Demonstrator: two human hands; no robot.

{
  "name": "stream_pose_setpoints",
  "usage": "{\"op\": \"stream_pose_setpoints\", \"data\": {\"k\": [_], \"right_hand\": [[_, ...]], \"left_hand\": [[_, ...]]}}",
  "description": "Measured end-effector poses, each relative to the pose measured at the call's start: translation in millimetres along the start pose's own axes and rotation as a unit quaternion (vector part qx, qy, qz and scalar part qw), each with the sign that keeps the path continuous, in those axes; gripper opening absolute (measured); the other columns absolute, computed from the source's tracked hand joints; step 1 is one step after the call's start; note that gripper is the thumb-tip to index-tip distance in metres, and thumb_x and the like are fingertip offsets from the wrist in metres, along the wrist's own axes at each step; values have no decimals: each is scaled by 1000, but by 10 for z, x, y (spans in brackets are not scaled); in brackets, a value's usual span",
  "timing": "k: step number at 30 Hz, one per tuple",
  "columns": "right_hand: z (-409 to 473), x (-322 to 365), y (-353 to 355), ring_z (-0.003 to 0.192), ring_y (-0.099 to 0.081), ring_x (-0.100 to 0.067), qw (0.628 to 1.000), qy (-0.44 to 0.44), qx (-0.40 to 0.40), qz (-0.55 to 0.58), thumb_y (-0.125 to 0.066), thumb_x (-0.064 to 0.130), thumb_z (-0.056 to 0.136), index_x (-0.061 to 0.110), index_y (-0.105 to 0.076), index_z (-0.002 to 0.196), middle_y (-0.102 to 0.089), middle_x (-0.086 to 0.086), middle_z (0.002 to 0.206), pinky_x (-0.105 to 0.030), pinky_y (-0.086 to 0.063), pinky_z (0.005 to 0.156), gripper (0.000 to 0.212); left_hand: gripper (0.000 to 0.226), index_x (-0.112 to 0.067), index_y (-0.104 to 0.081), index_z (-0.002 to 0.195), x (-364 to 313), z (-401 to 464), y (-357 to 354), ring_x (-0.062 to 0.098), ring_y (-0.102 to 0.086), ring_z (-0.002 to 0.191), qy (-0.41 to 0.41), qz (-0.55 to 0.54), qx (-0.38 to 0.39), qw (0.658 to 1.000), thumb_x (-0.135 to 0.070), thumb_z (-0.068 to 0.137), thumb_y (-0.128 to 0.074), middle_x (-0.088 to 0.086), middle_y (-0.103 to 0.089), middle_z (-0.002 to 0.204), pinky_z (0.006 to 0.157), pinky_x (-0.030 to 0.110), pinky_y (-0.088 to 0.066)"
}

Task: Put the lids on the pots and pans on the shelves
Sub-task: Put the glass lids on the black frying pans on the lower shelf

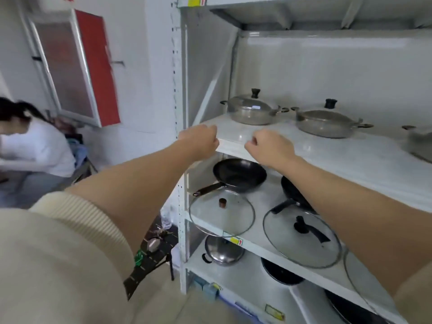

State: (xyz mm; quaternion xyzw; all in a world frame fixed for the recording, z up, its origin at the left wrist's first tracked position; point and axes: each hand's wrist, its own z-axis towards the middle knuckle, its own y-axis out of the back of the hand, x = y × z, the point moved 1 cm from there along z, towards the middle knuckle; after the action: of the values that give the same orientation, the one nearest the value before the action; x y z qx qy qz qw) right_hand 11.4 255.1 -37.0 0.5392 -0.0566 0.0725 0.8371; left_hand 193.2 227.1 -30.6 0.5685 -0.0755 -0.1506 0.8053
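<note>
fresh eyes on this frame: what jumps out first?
Both hands first: the left hand and right hand are curled at the front edge of the upper shelf, nothing visibly held. Next, on the middle shelf, the brown-knobbed glass lid lies flat in front of the open black pan, with the black-handled glass lid to its right. Two steel pots on the upper shelf already wear lids.

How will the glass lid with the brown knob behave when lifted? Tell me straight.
The glass lid looks rigid and probably breakable, being clear glass in a metal rim. Its brown knob is small, so a pinch there may let it swing. It seems to overhang the middle shelf edge, so a nudge outward could tip it off.
</note>
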Motion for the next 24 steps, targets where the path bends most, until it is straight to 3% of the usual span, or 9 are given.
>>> {"op": "stream_pose_setpoints", "data": {"k": [8,11,16,19,24], "right_hand": [[242,198,-1192,76,-54,-31,999,14,36,23,-43,31,90,13,-54,79,-59,-8,82,-35,-41,66,24],[341,48,-1849,78,-50,-30,998,-11,56,17,-43,31,90,13,-56,83,-54,-7,84,-34,-41,70,24],[617,-258,-2892,78,-59,-32,999,-12,46,10,-44,31,92,13,-49,77,-55,-5,79,-32,-37,63,23],[826,-393,-3405,87,-62,-35,999,-11,50,15,-44,31,93,16,-51,81,-58,-7,87,-36,-42,69,21],[1100,-589,-4101,102,-62,-37,996,-38,78,-12,-44,30,93,9,-61,108,-64,-12,110,-37,-41,72,31]], "left_hand": [[27,-9,-52,110,793,100,-1103,30,-49,80,84,35,48,995,-22,96,-32,11,-57,100,69,37,-38],[27,-9,-54,109,799,279,-1822,32,-54,83,62,19,50,997,-21,96,-34,12,-61,105,68,37,-39],[28,-6,-52,107,744,798,-3057,38,-56,102,6,-45,56,997,-25,96,-35,17,-59,113,70,39,-40],[28,-6,-54,107,749,1198,-3585,38,-54,106,-18,-37,46,998,-25,95,-38,18,-59,114,73,41,-42],[37,-13,-51,125,807,1718,-4171,37,-51,117,24,-24,95,995,-33,97,-35,14,-55,125,84,43,-44]]}}
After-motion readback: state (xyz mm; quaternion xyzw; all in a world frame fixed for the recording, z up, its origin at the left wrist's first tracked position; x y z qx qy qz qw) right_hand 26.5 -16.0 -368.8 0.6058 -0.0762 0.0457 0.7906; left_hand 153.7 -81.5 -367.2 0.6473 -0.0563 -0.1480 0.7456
